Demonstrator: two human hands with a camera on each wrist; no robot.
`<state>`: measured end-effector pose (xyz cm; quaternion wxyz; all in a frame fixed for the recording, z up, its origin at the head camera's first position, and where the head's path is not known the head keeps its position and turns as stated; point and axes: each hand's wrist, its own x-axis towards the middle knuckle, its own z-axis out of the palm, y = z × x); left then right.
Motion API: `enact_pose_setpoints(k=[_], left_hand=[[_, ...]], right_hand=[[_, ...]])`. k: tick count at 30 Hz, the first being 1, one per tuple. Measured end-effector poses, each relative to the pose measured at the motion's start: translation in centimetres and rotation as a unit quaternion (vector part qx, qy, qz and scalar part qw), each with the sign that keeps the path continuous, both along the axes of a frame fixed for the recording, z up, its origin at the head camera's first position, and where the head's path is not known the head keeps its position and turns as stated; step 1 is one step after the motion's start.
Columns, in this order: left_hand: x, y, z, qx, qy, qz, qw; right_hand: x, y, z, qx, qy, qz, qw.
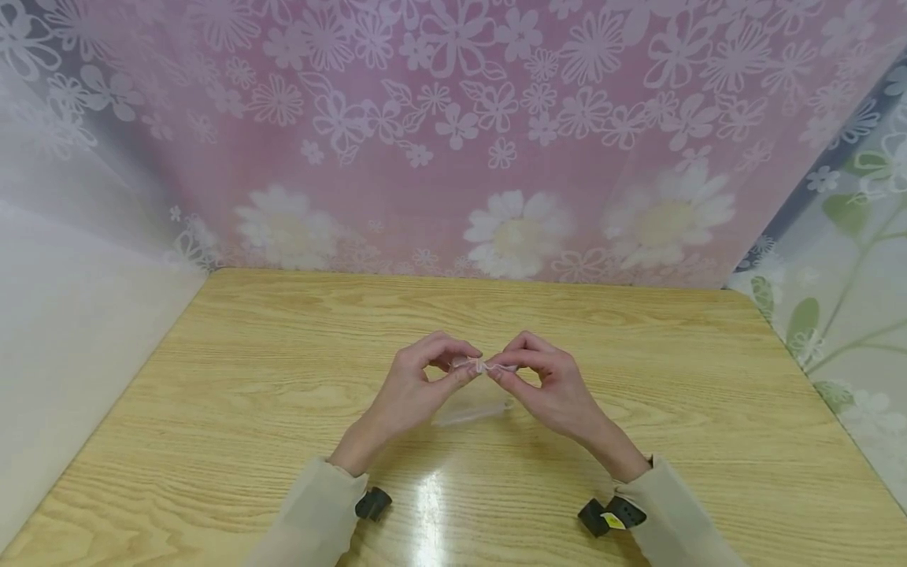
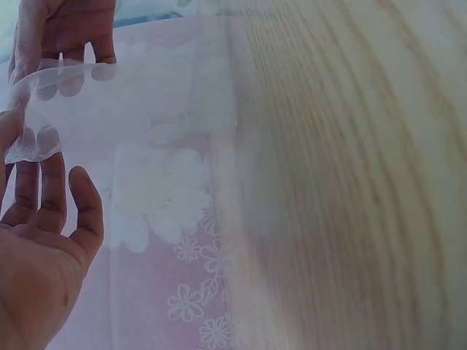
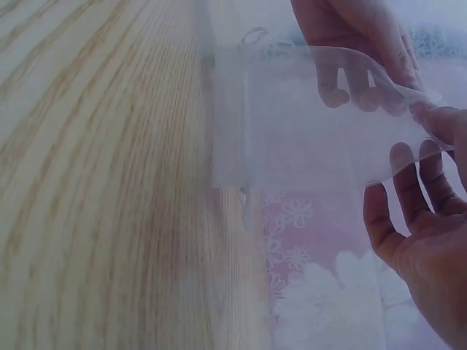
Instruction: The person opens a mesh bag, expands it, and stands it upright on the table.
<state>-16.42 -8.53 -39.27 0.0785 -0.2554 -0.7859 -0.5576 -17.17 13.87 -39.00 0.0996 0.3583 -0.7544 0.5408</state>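
Note:
Both hands hold a sheer, whitish drawstring pouch [image 1: 471, 415] up in front of me, over the table. My left hand [image 1: 414, 386] pinches one side of its gathered upper edge between thumb and fingers. Close beside it, my right hand [image 1: 556, 386] pinches the other side, with the fingertips of the two hands almost meeting. In the left wrist view the pouch [image 2: 160, 98] hangs as a see-through sheet, fingers showing through it. The right wrist view shows a thin cord loop [image 3: 254, 35] sticking out at one side of the pouch, near its lower end.
A wood-grain table [image 1: 248, 394] lies under the hands. Pink floral cloth [image 1: 397, 197] stands behind its far edge, with pale cloth [image 1: 78, 299] on the left and leaf-patterned cloth [image 1: 850, 315] on the right. Black wrist cameras [image 1: 373, 504] sit at both cuffs.

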Motion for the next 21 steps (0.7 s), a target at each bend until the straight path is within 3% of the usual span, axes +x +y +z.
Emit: enact_pose_setpoints(k=[7,17,21], left_hand=[[0.14,-0.09,0.09,0.0,0.003,-0.003,1.0],[0.11,-0.11,0.04,0.014,0.022,0.022,0.9994],[-0.03,-0.17,-0.15,0.024,0.036,0.03,0.9986]], right_hand=[[-0.15,-0.11,-0.04,-0.009,0.003,-0.004,0.9999],[-0.15,-0.1,0.39,-0.05,0.018,-0.081,0.9953],[-0.17,-0.03,0.29,-0.071,0.017,-0.078,0.9943]])
